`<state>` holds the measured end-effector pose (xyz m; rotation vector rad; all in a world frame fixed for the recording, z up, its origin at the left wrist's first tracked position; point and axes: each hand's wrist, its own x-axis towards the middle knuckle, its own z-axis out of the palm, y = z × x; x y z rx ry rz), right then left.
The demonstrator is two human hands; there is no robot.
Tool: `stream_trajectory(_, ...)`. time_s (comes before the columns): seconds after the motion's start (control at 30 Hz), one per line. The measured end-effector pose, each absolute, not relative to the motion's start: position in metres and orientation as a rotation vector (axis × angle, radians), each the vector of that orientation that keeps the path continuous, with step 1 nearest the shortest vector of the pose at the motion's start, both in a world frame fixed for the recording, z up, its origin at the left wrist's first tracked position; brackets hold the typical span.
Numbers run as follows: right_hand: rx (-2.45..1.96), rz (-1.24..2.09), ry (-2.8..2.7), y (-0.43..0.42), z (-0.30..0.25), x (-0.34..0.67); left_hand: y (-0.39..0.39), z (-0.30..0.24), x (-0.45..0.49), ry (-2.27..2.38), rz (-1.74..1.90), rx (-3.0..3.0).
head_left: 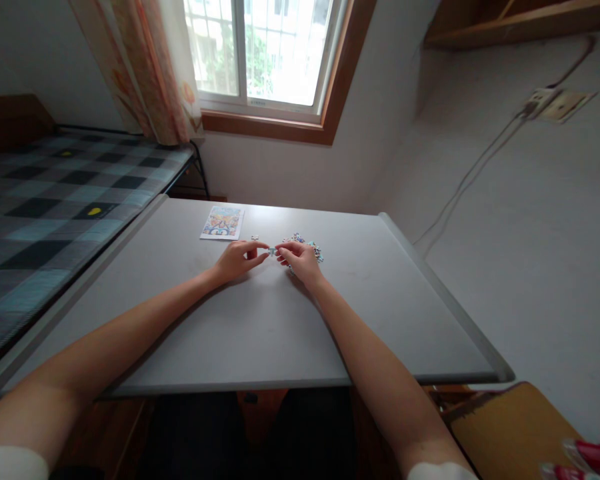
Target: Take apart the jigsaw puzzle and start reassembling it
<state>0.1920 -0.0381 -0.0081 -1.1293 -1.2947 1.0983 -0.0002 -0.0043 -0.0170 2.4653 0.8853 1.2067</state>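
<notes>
Pale walls are noted throughout the rm; daylight is admitted at the far side by a window w/ brown frame. Left of it a floral curtain is hung, & along the left side a bed w/ checked cover is placed. On the right wall a socket is fitted, w/ cables run down from it; a wooden shelf is mounted above.

White table is used as work surface; grey edging noted at left & right ends. Toward its far side, left of ctr, a printed sheet is laid flat, w/ multicoloured artwork on it.

Left hand: thumb & index finger are closed in a pinch on the left side of a small pale-blue piece. Right hand: thumb & fingertips are closed on the right side of same pc. Said pc is thus held between both hands, over the far half of the tabletop; it appears to be a jigsaw pc, but is too small in view to be confirmed.

Pile of small mixed-colour pcs is partly hidden by the right hand, showing beyond it & to its right. One loose pc is lying apart from same, just beyond the left hand, nr the sheet's right edge.

Near right, below tabletop level, a yellow-brown board is seen, w/ red-and-clear items at the frame edge.
</notes>
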Motion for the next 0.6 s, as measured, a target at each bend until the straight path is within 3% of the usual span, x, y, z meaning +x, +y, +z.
stream_trajectory(0.6, -1.133, 1.111, -1.303, -0.0388, -0.0079, 0.1924, -0.0043, -0.0179, -0.0006, 0.891, 1.202, 2.450)
